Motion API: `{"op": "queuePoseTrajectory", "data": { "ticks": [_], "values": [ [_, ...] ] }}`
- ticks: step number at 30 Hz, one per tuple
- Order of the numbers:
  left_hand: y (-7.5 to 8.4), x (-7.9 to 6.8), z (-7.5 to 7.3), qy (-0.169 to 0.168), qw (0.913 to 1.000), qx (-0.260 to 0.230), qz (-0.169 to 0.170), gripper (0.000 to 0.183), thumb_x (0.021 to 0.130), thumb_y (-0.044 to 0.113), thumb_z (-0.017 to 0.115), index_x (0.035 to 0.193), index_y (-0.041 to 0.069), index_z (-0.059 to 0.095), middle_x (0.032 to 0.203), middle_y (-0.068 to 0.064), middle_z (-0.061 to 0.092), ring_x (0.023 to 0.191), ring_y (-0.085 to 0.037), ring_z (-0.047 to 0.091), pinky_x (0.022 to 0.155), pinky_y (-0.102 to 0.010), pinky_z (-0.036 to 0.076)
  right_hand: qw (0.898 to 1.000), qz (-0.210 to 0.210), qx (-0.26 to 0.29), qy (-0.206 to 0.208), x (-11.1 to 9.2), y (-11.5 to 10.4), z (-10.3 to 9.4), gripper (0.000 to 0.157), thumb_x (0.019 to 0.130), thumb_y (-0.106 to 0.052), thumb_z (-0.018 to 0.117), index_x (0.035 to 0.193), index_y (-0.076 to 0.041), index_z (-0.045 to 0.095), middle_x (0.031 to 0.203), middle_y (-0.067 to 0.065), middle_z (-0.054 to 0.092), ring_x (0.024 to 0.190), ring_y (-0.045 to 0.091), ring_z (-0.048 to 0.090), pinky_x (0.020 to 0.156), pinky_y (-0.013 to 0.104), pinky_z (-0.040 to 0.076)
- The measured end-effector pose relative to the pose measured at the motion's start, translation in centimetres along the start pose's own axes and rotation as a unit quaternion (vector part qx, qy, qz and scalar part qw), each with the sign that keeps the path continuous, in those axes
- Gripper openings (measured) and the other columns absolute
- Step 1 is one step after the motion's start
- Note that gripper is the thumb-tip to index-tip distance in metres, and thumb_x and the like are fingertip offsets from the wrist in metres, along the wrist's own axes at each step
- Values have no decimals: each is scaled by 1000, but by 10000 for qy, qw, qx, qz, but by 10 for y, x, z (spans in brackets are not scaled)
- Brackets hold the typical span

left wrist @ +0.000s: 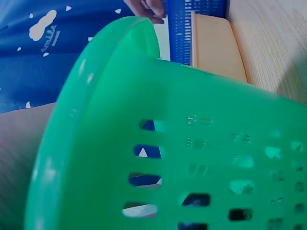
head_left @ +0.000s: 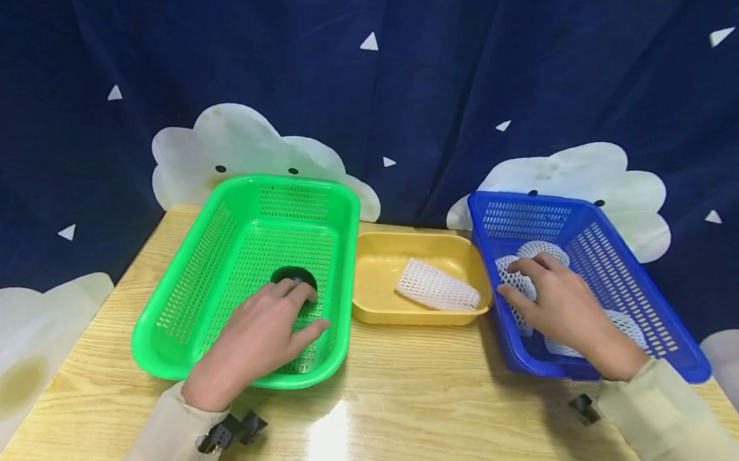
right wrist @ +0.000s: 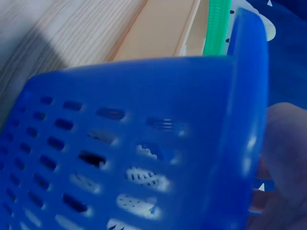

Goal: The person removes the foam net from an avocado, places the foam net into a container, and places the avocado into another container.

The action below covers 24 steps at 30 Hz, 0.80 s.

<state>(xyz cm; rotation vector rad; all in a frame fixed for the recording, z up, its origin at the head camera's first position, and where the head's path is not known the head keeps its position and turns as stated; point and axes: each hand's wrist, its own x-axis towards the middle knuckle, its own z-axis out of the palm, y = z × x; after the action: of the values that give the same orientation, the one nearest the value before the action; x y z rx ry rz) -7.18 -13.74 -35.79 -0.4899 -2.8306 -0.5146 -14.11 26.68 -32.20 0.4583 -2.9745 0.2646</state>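
Observation:
A dark, round, shiny object [head_left: 296, 275] lies in the green basket [head_left: 255, 182]. My left hand [head_left: 262, 331] reaches over the near rim to it, fingers at its near side and thumb spread apart to the right. Whether the fingertips touch it is hard to tell. Over the blue basket [head_left: 645, 287] is my right hand [head_left: 566, 305], its fingers loosely bent and thumb apart. Directly under those fingers are white foam fruit nets [head_left: 544, 252]; I cannot tell if they touch. Another foam net [head_left: 627, 328] shows beyond the wrist, partly covered by it.
Between the baskets stands a shallow yellow tray [head_left: 371, 309] with one flattened white foam net [head_left: 438, 285] in it. All three containers rest on a wooden table [head_left: 419, 406]. Behind hangs a dark blue curtain [head_left: 424, 80] with white clouds and triangles.

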Motion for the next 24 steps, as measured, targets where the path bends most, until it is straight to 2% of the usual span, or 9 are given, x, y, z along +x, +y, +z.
{"op": "queuePoseTrajectory", "data": {
  "ticks": [6, 12, 16, 24],
  "values": [
    [2, 0, -1, -110, 9999, 29, -13, 42, 93, 41, 74, 117, 6, 70, 116, -11, 71, 103, -30, 69, 85, -46, 57, 9999, 18, -137, -53, -4, 9, -1, 38, 98, -33, 68, 125, -6, 68, 125, 24, 66, 108, 40, 67, 86, 61, 56],
    [4, -1, -2, -156, 9999, 57, 25, 42, 93, 40, 74, 119, 8, 70, 114, -10, 72, 103, -32, 69, 83, -47, 58, 9994, 34, -324, -110, -6, 17, -2, 40, 96, -32, 69, 125, -4, 67, 116, 22, 68, 94, 33, 67, 78, 56, 56],
    [5, -1, -3, -164, 9998, 57, 59, 42, 93, 40, 74, 120, 8, 70, 117, -10, 73, 107, -33, 69, 86, -48, 57, 9991, 57, -382, -152, -8, 21, -1, 42, 95, -33, 69, 125, -4, 67, 114, 22, 68, 90, 31, 65, 76, 54, 55],
    [8, -2, -4, -159, 9997, 61, 149, 42, 93, 40, 74, 120, 8, 69, 116, -12, 73, 107, -34, 69, 86, -48, 58, 9990, 52, -311, -318, -16, 30, -1, 41, 96, -33, 69, 124, -3, 68, 116, 22, 67, 101, 37, 67, 85, 60, 54]
  ]
}}
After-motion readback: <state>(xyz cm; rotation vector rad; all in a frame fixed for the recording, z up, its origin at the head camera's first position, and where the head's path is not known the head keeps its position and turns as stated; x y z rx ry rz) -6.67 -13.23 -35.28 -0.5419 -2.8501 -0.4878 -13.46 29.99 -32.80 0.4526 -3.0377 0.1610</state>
